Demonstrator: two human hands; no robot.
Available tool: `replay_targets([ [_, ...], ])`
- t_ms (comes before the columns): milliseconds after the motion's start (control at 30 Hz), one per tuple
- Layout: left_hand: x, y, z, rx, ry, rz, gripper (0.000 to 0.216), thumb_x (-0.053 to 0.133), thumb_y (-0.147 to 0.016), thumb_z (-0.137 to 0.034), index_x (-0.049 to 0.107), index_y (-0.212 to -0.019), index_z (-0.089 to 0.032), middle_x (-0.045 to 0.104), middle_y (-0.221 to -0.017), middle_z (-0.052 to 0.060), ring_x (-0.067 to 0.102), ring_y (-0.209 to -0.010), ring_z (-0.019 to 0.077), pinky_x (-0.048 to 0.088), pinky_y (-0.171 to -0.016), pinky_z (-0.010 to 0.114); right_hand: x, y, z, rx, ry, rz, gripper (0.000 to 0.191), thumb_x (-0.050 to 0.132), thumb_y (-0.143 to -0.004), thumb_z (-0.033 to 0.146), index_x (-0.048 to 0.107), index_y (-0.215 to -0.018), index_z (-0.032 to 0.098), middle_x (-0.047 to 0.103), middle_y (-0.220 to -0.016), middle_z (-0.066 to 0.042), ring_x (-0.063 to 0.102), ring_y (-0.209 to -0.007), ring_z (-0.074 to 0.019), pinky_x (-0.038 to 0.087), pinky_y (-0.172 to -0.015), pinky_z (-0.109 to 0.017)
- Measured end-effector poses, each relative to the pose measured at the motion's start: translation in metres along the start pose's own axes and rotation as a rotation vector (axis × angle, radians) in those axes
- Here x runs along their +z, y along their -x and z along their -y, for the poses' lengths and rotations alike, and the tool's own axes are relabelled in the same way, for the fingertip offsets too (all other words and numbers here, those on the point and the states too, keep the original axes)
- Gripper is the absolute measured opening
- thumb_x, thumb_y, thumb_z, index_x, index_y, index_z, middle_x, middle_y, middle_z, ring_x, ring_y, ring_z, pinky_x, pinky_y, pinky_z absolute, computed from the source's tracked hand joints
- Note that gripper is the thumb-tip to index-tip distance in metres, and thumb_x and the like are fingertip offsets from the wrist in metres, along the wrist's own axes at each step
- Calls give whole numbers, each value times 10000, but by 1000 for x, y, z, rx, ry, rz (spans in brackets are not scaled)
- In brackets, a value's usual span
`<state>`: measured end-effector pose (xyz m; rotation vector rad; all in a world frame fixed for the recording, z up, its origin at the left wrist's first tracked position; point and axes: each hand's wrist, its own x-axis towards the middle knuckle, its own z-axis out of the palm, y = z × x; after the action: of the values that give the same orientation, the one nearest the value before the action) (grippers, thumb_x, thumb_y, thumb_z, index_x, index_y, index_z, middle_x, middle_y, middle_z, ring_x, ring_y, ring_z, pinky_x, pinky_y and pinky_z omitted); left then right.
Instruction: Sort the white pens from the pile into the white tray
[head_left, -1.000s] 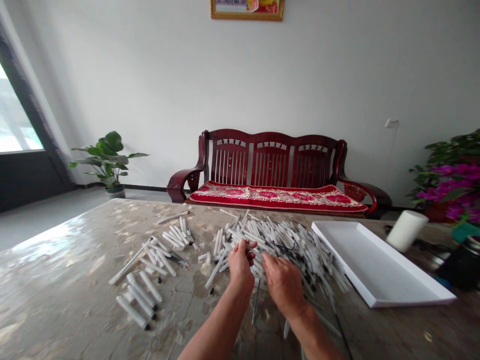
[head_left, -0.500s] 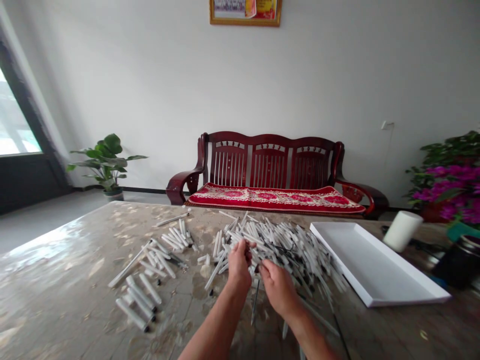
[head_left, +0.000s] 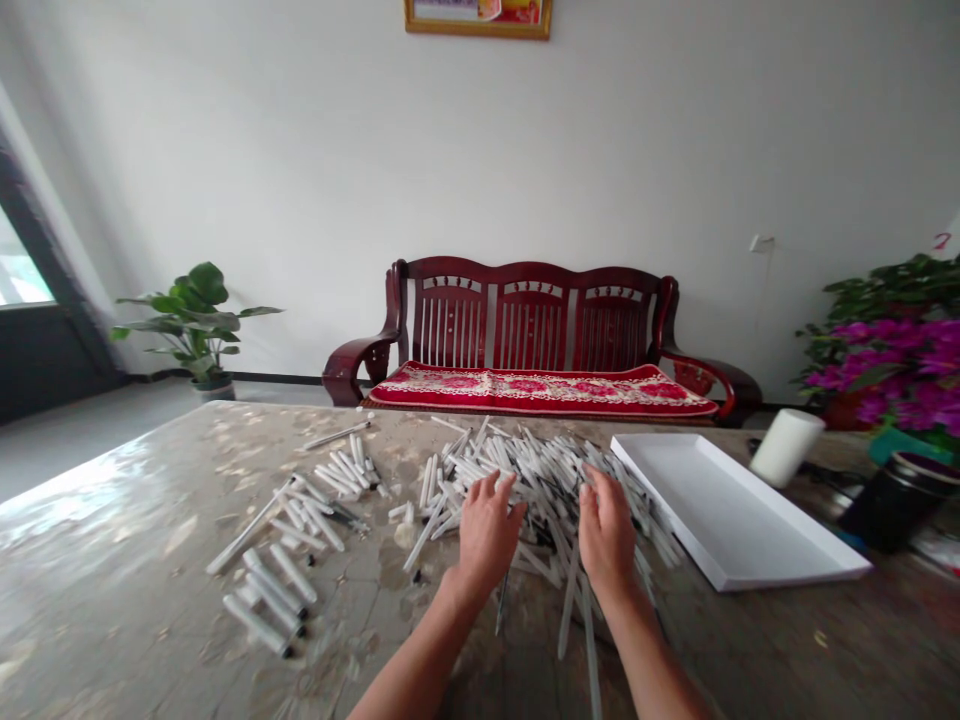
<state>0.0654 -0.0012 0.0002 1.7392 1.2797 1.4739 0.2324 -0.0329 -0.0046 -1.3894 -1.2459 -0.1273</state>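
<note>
Across the middle of the table [head_left: 135, 610], a loose heap of white tubes [head_left: 536, 458] spreads out, and both bare hands are over its near side. The left hand [head_left: 487, 530] is open, fingers spread forward and thumb held away; the right hand [head_left: 606, 530] is open too, its fingers stretched toward the far side. Neither visibly holds anything, though whether the fingertips press on tubes I cannot tell. Held apart like this, the hands probably leave the centre of the heap free to get at. Tubes lie in the gap between them and beyond their fingertips, and a few long tubes [head_left: 568, 610] jut toward the near edge beside the right wrist. On the left, black-ended tubes [head_left: 277, 590] lie well apart from the heap, perhaps so they do not mix with it. Right of the heap, a shallow white tray [head_left: 742, 515] sits flat, likely for easy reach.
</note>
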Motion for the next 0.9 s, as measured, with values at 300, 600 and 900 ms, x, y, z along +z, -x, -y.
replay_targets([
  [300, 11, 94, -55, 306, -441, 991, 809, 557, -794, -747, 503, -1449, -275, 263, -1647, 161, 129, -1517, 446, 103, -1161, 729, -39, -36, 12, 559, -674, -367, 394, 626, -757, 473, 670, -1019, 182, 685, -855, 3, 611, -680, -111, 391, -531, -190],
  [600, 3, 53, -5, 837, -688, 908, 418, 471, -984, -445, 545, -1379, -328, 357, -1611, 101, 208, -1514, 363, 137, -1178, 681, -58, -54, 24, 610, -775, -443, 391, 679, -677, 431, 670, -975, 179, 582, -629, 72, 499, -492, -57, 322, -444, -158],
  [900, 17, 50, -19, 1114, -582, 883, 462, 389, -1015, -462, 467, -1445, -312, 412, -1589, 71, 290, -1495, 272, 158, -1210, 575, -82, -80, 28, 562, -899, -491, 358, 717, -668, 405, 638, -940, 187, 474, -579, 108, 409, -462, -42, 277, -438, -153],
])
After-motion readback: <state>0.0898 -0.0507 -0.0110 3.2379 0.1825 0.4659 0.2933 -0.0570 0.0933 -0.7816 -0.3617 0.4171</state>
